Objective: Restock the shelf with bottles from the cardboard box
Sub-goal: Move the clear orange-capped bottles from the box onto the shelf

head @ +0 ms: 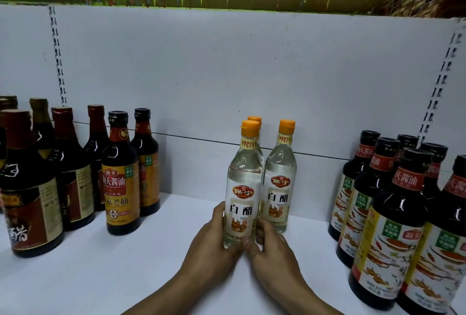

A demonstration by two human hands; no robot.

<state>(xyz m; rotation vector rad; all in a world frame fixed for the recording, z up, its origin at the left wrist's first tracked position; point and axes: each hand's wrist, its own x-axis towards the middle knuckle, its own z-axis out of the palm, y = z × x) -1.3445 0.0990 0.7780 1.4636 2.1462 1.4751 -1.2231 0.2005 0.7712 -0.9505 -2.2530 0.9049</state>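
Left hand (214,236) and right hand (273,249) had fingers (219,211) curled round the base of the front white vinegar bottle (243,188), upright on the shelf (126,264). Risk: with so low a grip, a push could topple it into the neighbouring vinegar bottle (278,183) just beside.

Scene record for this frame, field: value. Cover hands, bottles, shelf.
left hand: grips front vinegar bottle low on its left side
right hand: grips same bottle low on its right side
front vinegar bottle: upright, clear, orange cap; base hidden by hands
other vinegar bottles: two, upright; one behind, one to the right
left dark bottles: upright on shelf
right dark bottles: upright on shelf
cardboard box: not in view
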